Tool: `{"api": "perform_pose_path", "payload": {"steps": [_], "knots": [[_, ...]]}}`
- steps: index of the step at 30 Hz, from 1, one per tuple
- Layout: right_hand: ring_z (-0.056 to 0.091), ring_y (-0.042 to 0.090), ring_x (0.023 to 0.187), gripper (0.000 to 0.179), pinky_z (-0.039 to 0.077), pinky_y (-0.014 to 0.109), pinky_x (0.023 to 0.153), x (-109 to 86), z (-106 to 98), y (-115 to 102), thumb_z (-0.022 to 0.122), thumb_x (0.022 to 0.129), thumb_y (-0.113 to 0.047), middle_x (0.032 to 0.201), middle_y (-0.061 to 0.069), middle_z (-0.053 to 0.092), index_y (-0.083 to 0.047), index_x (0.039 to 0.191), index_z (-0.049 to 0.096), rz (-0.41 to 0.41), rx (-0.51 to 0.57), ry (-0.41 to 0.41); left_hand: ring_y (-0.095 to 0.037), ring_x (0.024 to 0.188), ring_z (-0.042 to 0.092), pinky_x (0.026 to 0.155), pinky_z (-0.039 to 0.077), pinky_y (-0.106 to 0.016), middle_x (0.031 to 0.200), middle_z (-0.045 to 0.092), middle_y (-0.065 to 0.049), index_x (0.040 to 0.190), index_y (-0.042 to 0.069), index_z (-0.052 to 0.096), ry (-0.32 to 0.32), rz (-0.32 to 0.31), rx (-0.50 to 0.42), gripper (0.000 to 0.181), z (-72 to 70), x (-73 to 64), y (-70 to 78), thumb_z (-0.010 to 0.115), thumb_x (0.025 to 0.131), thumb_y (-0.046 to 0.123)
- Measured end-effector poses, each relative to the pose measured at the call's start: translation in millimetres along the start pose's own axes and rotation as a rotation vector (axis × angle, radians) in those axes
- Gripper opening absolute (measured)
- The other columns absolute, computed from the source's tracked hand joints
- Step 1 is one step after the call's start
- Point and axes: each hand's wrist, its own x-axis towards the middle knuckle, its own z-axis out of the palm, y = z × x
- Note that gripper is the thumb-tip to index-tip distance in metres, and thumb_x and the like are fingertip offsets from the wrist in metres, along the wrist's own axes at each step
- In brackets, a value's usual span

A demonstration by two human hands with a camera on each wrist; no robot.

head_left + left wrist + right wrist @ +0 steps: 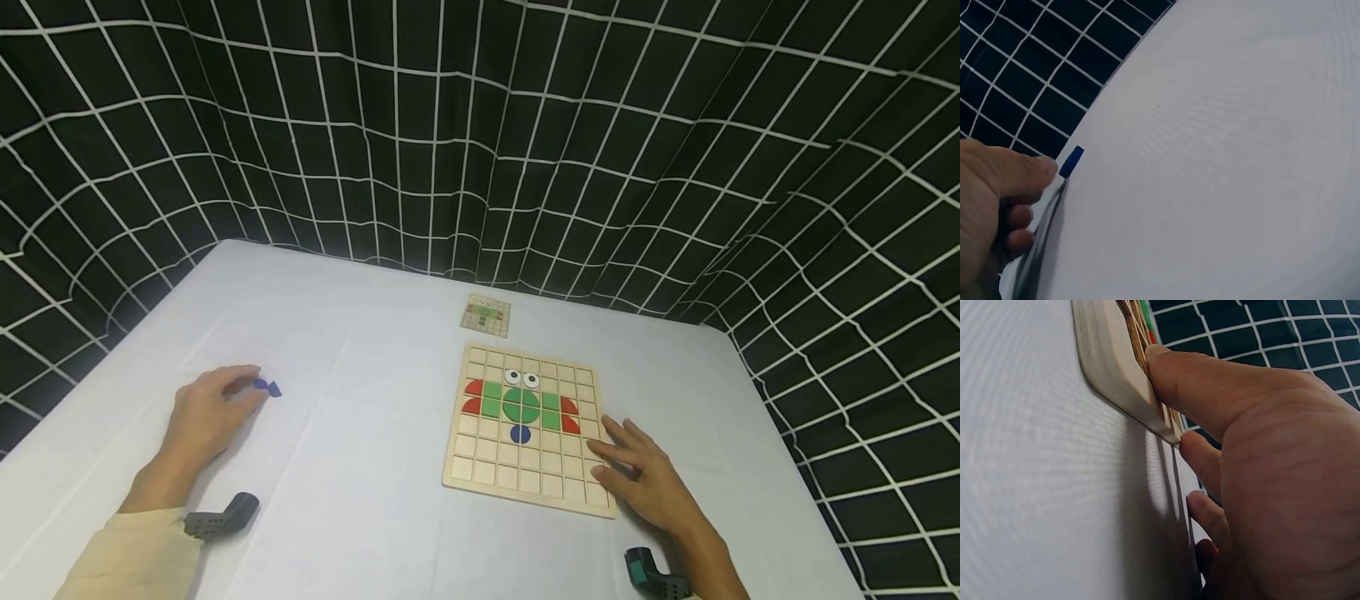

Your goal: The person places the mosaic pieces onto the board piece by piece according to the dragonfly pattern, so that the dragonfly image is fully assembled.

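At the left, my left hand (213,412) has thumb and index tips at either side of a small blue piece (260,383), pinching it close over the table. A second blue piece (274,389) is just past the fingertips. From the left wrist, one blue piece (1071,161) shows edge-on at the thumb tip. My right hand (645,475) rests its thumb and a finger on the right edge of the wooden grid board (528,485), fingers loosely spread. On the board are two eye discs, green squares, a green circle of quarters, red quarters and a blue disc (521,434).
A small pattern card (486,315) with a similar figure lies behind the board. A white cloth (360,442) covers the table. Black curtains with white grid lines (420,150) close off the back and sides. A dark wrist device (225,517) sits beside the left sleeve.
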Motion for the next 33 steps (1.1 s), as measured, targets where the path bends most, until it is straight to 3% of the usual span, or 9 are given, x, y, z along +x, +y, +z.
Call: {"api": "perform_pose_path", "payload": {"steps": [2,5,8,12,24,33], "knots": [[0.023,0.045,0.140,0.039,0.018,0.073,0.102,0.2,0.0,-0.5,0.074,0.081,-0.037,0.148,0.010,0.044,-0.018,0.115,0.071,0.005,0.001,-0.004,-0.049,0.115,0.050,0.093,0.040,-0.061,0.125,0.057,-0.027,0.125,0.001,0.058,0.032,0.016,-0.022,0.039,-0.1,-1.2,5.7,0.065,0.089,0.014],[0.023,0.045,0.140,0.040,0.018,0.072,0.103,0.7,-0.5,-1.7,0.073,0.081,-0.039,0.148,0.010,0.044,-0.019,0.115,0.071,0.013,-0.007,-0.008,-0.043,0.105,0.058,0.089,0.046,-0.055,0.115,0.063,-0.024,0.117,0.001,0.063,0.132,0.113,-0.065,0.035,1.0,-3.3,19.4,0.069,0.085,0.009],[0.023,0.045,0.140,0.040,0.017,0.072,0.103,1.1,-1.0,-2.7,0.073,0.081,-0.041,0.148,0.009,0.044,-0.019,0.115,0.071,0.015,-0.016,-0.009,-0.033,0.092,0.063,0.087,0.049,-0.029,0.101,0.069,-0.017,0.108,0.001,0.068,0.245,0.264,-0.101,0.031,3.9,-4.3,36.7,0.074,0.077,0.002],[0.023,0.044,0.140,0.039,0.017,0.072,0.103,0.5,-0.7,-2.4,0.073,0.081,-0.040,0.148,0.008,0.044,-0.020,0.115,0.071,0.015,-0.016,-0.010,-0.025,0.082,0.062,0.077,0.036,-0.003,0.093,0.071,-0.011,0.100,0.001,0.070,0.323,0.405,-0.135,0.033,9.3,-5.4,58.6,0.078,0.069,-0.006],[0.023,0.045,0.140,0.039,0.017,0.073,0.102,-2.9,1.3,1.6,0.074,0.081,-0.038,0.147,0.008,0.045,-0.020,0.115,0.071,0.006,0.007,0.001,-0.018,0.083,0.064,0.081,0.042,-0.008,0.091,0.071,-0.006,0.096,0.002,0.071,0.248,0.555,-0.258,0.032,38.1,-6.7,112.3,0.082,0.066,-0.005],[0.024,0.046,0.139,0.039,0.018,0.073,0.102,-0.7,0.9,2.0,0.074,0.081,-0.039,0.147,0.009,0.044,-0.020,0.115,0.071,-0.009,0.004,0.006,-0.016,0.084,0.065,0.075,0.054,-0.033,0.093,0.071,-0.004,0.097,0.004,0.071,0.160,0.621,-0.329,0.031,58.1,-9.7,154.5,0.082,0.068,-0.001]]}}
